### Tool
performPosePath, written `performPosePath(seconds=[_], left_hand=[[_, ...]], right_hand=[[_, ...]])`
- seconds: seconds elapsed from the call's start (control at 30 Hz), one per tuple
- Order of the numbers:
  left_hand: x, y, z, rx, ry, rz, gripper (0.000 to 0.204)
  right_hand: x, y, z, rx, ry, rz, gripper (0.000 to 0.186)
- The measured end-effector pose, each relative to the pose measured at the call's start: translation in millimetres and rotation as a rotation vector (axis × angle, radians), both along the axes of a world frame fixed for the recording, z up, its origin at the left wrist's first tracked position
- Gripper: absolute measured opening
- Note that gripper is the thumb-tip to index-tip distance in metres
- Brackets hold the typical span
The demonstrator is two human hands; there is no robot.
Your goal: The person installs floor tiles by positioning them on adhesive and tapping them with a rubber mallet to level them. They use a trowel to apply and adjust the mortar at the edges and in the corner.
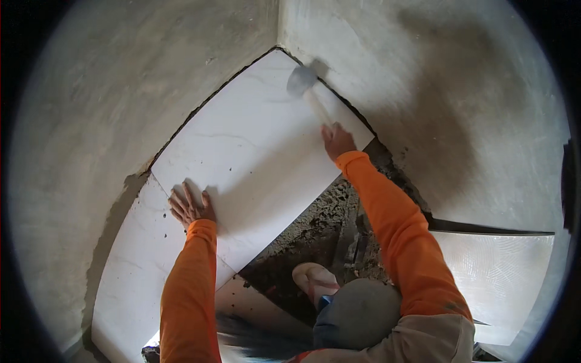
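Observation:
My right hand (pixel 339 142) grips the wooden handle of a mallet (pixel 301 81), whose dark head is blurred over the upper right edge of a large white, faintly veined tile (pixel 242 121) in the room's corner. I cannot tell if the head touches the tile. My left hand (pixel 192 206) rests with fingers spread on the white tiles, at the seam between the corner tile and a neighbouring tile (pixel 127 266) at lower left. Both my arms are in orange sleeves.
Grey plastered walls (pixel 121 91) meet behind the tiles. Dark, rough mortar (pixel 311 212) lies along the tile's lower right edge. My sandaled foot (pixel 308 278) and bent knee (pixel 357 311) are below. A large pale sheet or tile (pixel 496 272) with a swirled surface is at right.

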State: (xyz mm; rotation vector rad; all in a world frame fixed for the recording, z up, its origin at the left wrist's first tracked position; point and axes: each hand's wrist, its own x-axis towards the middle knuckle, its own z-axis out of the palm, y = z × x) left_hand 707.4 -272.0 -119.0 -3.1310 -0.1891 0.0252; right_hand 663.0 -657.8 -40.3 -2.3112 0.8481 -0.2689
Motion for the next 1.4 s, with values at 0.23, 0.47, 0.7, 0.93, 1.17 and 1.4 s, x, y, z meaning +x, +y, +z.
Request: performPosePath(seconds=[0.23, 0.47, 0.7, 0.93, 1.17, 1.4], left_hand=[[9.2, -14.3, 2.9, -0.074, -0.069, -0.145, 0.071], [25.8, 63.2, 11.6, -0.166, -0.019, -0.32, 0.079], [49.9, 115.9, 7.2, -0.097, -0.004, -0.4, 0.075], [44.0, 257.6, -12.2, 0.215, -0.086, 0.802, 0.074], [111.9, 141.1, -10.2, -0.181, 0.023, 0.669, 0.078], [119.9, 40.4, -10.8, -0.201, -0.048, 0.504, 0.078]], right_hand=[[-31.1, -95.8, -112.5, -0.998, -0.061, 0.418, 0.027], [-16.9, -12.8, -68.6, -0.207, 0.208, 0.197, 0.05], [-16.9, 4.9, -51.4, -0.113, 0.383, 0.122, 0.054], [-22.0, -12.6, -89.6, -0.364, 0.179, 0.091, 0.055], [-19.0, -7.0, -74.3, -0.258, 0.215, 0.109, 0.054], [-19.1, -7.6, -70.6, -0.283, 0.27, 0.114, 0.053]])
